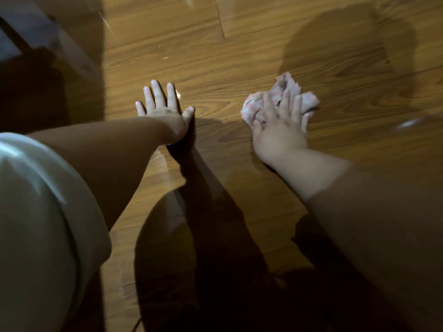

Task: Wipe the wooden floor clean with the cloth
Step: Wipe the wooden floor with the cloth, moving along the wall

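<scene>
The right hand (279, 125) lies on top of the cloth (286, 85) with its fingers spread and rather straight, pressing it flat to the wooden floor (215, 68) instead of closing round it. The cloth is a crumpled pale pink wad. I judge it light, soft and easy to bunch, so the best hold is from above, with the palm on its middle. The wad has no clear point and is somewhat wider from side to side. Beyond it is a darker patch (347, 44), perhaps wet. The left hand (163, 109) rests flat on the floor, well apart.
</scene>
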`<state>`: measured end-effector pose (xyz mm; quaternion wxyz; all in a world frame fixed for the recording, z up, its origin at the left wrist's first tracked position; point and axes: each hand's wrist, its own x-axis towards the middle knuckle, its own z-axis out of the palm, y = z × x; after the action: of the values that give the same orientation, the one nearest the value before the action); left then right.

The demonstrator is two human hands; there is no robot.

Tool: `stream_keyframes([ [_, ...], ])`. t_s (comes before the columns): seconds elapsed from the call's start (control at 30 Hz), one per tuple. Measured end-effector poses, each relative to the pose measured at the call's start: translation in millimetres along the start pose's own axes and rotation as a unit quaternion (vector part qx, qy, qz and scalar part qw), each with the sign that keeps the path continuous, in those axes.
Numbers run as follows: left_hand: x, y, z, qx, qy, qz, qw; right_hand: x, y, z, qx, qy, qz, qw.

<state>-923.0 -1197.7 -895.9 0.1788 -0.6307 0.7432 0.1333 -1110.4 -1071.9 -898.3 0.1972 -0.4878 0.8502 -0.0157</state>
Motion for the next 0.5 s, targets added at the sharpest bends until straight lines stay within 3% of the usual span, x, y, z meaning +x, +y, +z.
stream_keyframes([
  [0.03, -2, 2, 2, 0.001, 0.0, 0.004, 1.0, -9, -10, 7, 0.01, -0.004, -0.009, 1.0],
  [0.1, -13, 2, 6, -0.003, -0.005, 0.002, 1.0, -33, -31, 17, 0.005, -0.005, -0.146, 0.989],
  [0.2, -22, -3, 12, 0.01, -0.012, 0.024, 1.0, -48, -23, 19, -0.031, -0.063, -0.368, 0.927],
  [0.27, -25, -8, 15, 0.005, -0.013, 0.036, 0.999, -30, 3, 11, -0.059, -0.064, -0.412, 0.907],
  [0.33, -21, -11, 10, -0.002, -0.019, 0.043, 0.999, -1, 24, -2, -0.068, -0.013, -0.333, 0.94],
  [0.4, -25, -7, 11, -0.01, -0.028, 0.038, 0.999, 12, 33, -11, -0.038, 0.014, -0.177, 0.983],
  [0.47, -28, -2, 9, -0.018, -0.024, 0.027, 0.999, 14, 19, -8, -0.009, 0.016, -0.061, 0.998],
  [0.5, -28, -3, 9, -0.024, -0.028, 0.024, 0.999, 11, 5, -4, 0.005, 0.009, -0.046, 0.999],
])
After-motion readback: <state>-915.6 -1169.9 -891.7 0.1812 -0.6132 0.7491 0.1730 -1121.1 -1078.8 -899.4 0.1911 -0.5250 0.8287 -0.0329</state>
